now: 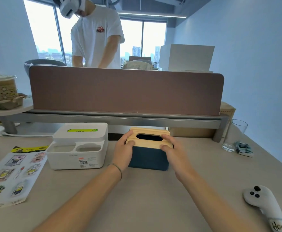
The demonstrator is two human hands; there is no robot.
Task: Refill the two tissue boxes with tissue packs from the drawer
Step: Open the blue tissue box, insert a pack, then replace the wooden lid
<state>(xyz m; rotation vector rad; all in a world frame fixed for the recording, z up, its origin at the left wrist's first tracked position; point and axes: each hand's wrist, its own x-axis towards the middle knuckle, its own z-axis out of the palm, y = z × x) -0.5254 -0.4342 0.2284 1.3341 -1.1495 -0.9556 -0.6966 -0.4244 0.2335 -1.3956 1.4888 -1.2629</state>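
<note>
A dark blue tissue box (149,159) with a light wooden lid (149,131) stands in the middle of the desk. The lid's oval slot looks dark, with no tissue showing. My left hand (124,149) grips the lid's left end and my right hand (171,148) grips its right end. To the left stands a white plastic tissue box (77,154) with two front compartments; a green pack shows through its top slot. No drawer is in view.
A brown desk divider (126,90) on a metal shelf runs behind the boxes. A sticker sheet (13,174) lies at the left, a glass (233,136) and a small packet (243,149) at the right, a white controller (264,205) near right. A person stands beyond the divider.
</note>
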